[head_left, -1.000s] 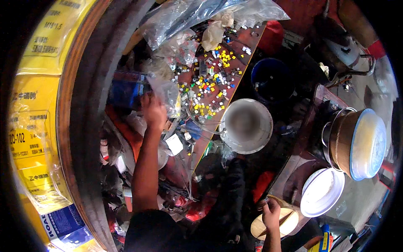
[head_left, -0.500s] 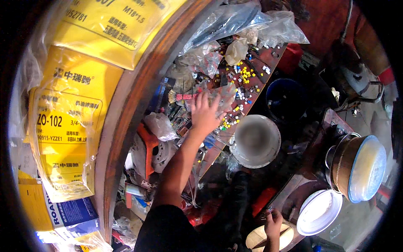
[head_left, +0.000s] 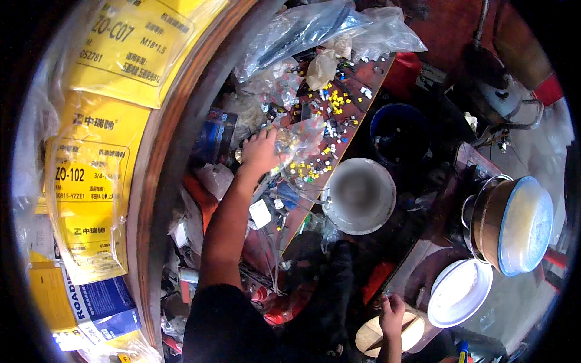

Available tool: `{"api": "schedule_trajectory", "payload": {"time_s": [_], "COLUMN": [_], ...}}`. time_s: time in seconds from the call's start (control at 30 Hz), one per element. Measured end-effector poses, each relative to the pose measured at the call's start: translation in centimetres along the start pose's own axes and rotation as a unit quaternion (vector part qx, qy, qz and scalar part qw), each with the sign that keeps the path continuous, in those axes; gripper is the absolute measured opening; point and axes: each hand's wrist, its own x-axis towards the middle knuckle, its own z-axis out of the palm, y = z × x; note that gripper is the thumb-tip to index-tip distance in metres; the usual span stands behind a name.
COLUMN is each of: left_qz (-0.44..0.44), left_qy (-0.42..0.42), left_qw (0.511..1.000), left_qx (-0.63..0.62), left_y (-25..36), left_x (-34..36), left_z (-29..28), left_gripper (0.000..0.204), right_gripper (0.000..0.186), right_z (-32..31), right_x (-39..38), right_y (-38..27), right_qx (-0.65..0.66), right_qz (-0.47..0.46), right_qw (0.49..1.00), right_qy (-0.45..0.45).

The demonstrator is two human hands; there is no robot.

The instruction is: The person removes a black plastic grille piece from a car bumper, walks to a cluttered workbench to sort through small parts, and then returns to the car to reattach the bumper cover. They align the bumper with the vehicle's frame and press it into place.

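Left hand (head_left: 260,151) is gripping a clear crinkly plastic bag (head_left: 299,138) over the tray (head_left: 363,115) of small coloured bits; it looks wrinkled and see-through. Right hand (head_left: 392,314) rests low by a round wooden piece (head_left: 375,339); can't tell its grip.

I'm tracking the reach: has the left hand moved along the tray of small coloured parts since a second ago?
Yes. The left hand has moved from the tray's left edge onto a clear plastic bag, nearer the grey bowl.
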Motion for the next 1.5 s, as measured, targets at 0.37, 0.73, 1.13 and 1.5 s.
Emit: {"api": "schedule_trajectory", "payload": {"time_s": [0.37,0.73,1.13,1.5], "left_qz": [-0.182,-0.227,-0.393,-0.37], "left_qy": [0.053,0.025,0.159,0.144], "left_qw": [0.982,0.973,0.904,0.917], "left_qx": [-0.019,-0.036,-0.054,-0.033], "left_y": [-2.8,-3.1,-4.7,-2.8], "left_x": [-6.5,-18.6,-14.8,-12.2], "left_z": [-5.6,1.5,0.5,1.0], "left_gripper": [0.067,0.071,0.082,0.07], "right_gripper": [0.013,0.012,0.013,0.016], "right_z": [-0.4,0.7,0.2,1.6], "right_x": [-0.9,-1.2,-1.4,-1.0], "right_y": [-1.2,0.2,0.5,2.0], "right_qx": [0.002,-0.009,-0.037,0.0], "right_qz": [0.008,-0.004,-0.011,-0.006], "right_qw": [1.0,1.0,0.999,1.0], "right_qy": [0.014,-0.022,-0.027,-0.014]}}
